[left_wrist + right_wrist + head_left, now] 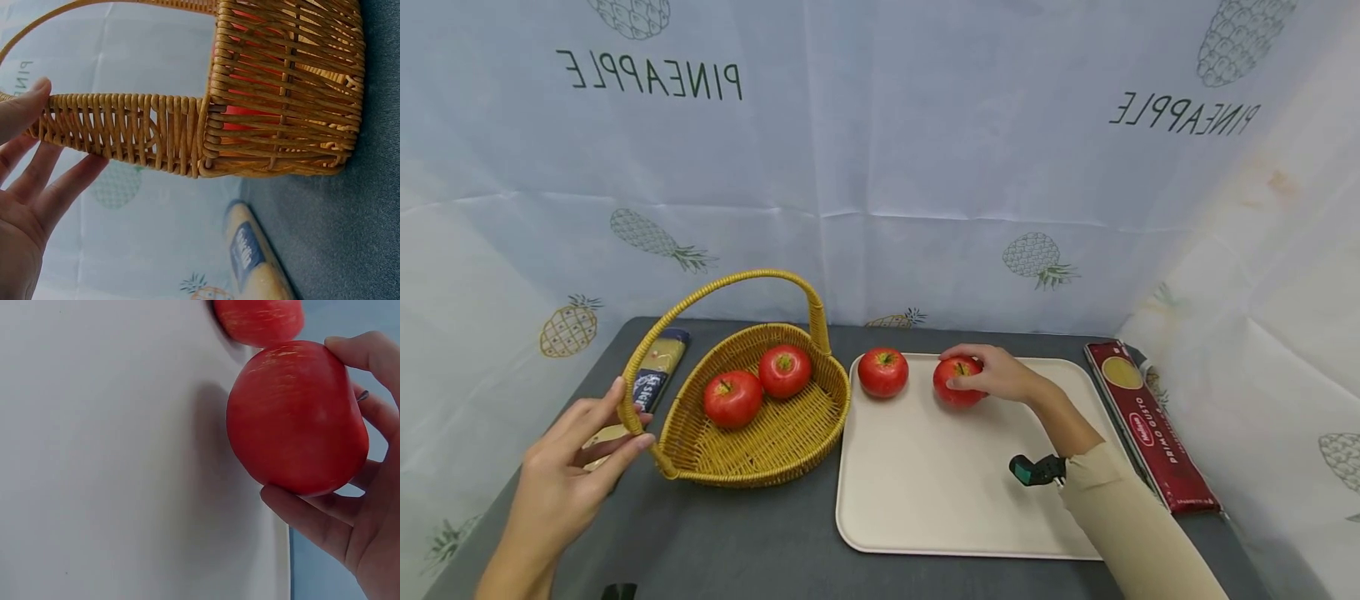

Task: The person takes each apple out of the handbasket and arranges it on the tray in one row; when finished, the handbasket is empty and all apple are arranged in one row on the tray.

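Left grip point(568, 467) pinches handle point(765, 273) of basket point(775, 446); right grip point(996, 373) pinches an apple point(951, 397) right of basket. Smooth skin could let apple slip; a handle tug could tip basket.

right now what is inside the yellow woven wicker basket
Two round red apples sit inside the basket; whatever is directly beneath them is covered and cannot be seen.

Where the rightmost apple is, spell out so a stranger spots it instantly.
In the head view, find the cream tray right of the wicker basket. Near its far edge, pass the red apple at the left corner. The rightmost apple is next, the only one held, gripped by the right hand.
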`<action>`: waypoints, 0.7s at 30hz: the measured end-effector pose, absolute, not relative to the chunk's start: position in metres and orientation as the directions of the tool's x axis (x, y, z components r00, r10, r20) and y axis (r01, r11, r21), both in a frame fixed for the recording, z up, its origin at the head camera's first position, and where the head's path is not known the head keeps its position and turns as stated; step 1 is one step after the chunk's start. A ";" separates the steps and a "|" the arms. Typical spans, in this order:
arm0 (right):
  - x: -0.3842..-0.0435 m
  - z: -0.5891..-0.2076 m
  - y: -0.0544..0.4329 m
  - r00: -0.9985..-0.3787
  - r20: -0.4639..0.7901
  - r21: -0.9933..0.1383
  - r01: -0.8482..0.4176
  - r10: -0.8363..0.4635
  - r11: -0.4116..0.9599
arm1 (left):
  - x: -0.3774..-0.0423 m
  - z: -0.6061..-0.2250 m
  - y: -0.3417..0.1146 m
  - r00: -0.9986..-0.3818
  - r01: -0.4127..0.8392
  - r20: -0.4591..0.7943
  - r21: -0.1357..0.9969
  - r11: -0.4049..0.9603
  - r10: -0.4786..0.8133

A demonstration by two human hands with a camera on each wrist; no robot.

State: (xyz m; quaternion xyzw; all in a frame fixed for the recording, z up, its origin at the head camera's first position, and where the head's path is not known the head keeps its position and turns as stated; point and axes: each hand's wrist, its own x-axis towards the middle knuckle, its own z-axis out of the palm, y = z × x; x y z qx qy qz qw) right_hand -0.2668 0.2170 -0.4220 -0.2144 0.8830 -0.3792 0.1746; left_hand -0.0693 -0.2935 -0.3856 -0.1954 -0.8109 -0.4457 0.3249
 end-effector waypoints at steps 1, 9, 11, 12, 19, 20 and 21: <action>-0.268 -0.423 0.215 -0.847 -0.151 -0.747 -0.240 -0.510 0.620 | -0.069 -0.386 -0.294 -0.713 0.605 0.701 0.596 0.528 0.026; -0.270 -0.433 0.210 -0.843 -0.161 -0.741 -0.240 -0.513 0.627 | -0.069 -0.383 -0.291 -0.725 0.587 0.689 0.598 0.546 0.024; -0.271 -0.434 0.209 -0.845 -0.163 -0.735 -0.241 -0.510 0.633 | -0.068 -0.382 -0.290 -0.735 0.570 0.678 0.601 0.560 0.020; -0.271 -0.433 0.208 -0.846 -0.166 -0.734 -0.238 -0.507 0.637 | -0.067 -0.381 -0.289 -0.739 0.563 0.674 0.602 0.566 0.019; -0.274 -0.432 0.205 -0.848 -0.186 -0.702 -0.238 -0.496 0.671 | -0.065 -0.380 -0.289 -0.750 0.541 0.661 0.606 0.584 0.009; -0.274 -0.432 0.205 -0.847 -0.190 -0.694 -0.242 -0.496 0.678 | -0.066 -0.380 -0.290 -0.742 0.553 0.671 0.601 0.577 0.013; -0.274 -0.432 0.205 -0.845 -0.194 -0.687 -0.246 -0.499 0.684 | -0.066 -0.381 -0.290 -0.735 0.563 0.678 0.597 0.571 0.015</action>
